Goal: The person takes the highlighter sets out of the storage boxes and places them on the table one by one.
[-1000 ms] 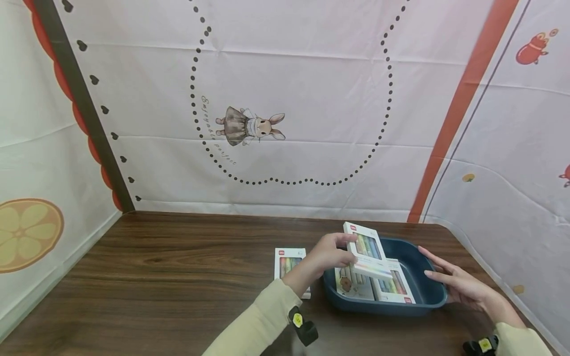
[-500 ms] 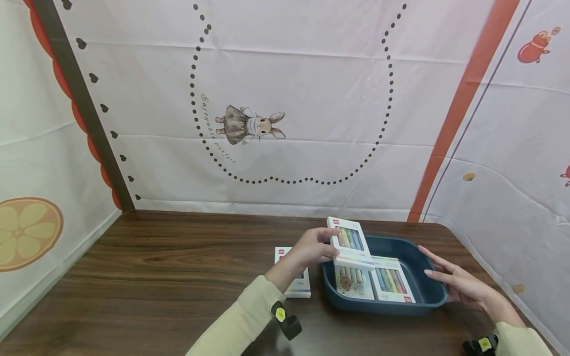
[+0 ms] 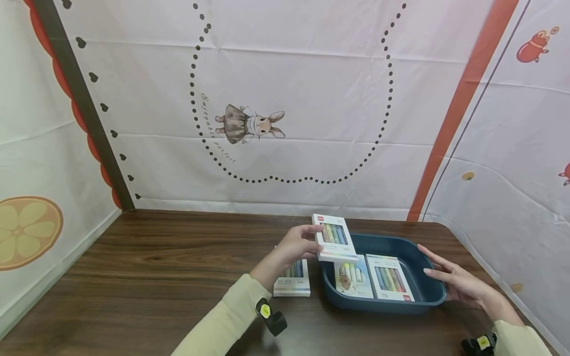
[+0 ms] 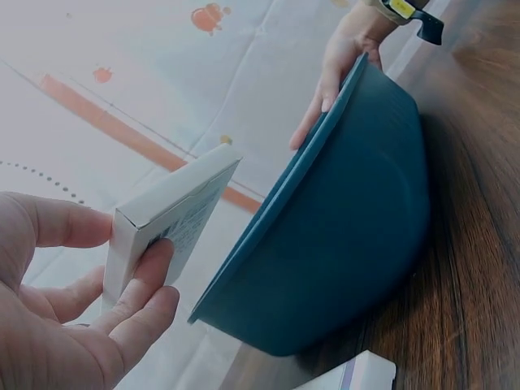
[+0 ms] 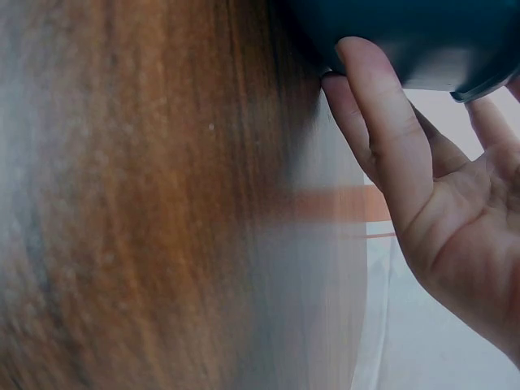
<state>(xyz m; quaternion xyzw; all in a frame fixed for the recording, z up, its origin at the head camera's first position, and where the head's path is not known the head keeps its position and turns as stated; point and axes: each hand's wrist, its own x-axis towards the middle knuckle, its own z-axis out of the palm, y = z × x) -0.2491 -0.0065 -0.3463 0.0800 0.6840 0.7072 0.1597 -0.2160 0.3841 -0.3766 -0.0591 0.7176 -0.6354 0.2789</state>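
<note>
Clamped by left hand (image 3: 296,243) along one side: windowed box (image 3: 334,237), tilted above left end of blue basin (image 3: 378,307). Held at rim by right hand (image 3: 460,283): same basin, two boxes (image 3: 390,278) inside. Likely risk: slipping or catching on rim, from one-sided pinch.

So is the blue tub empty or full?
Partly filled: at least two boxes lie inside the blue tub, side by side, with bare space beside them.
</note>
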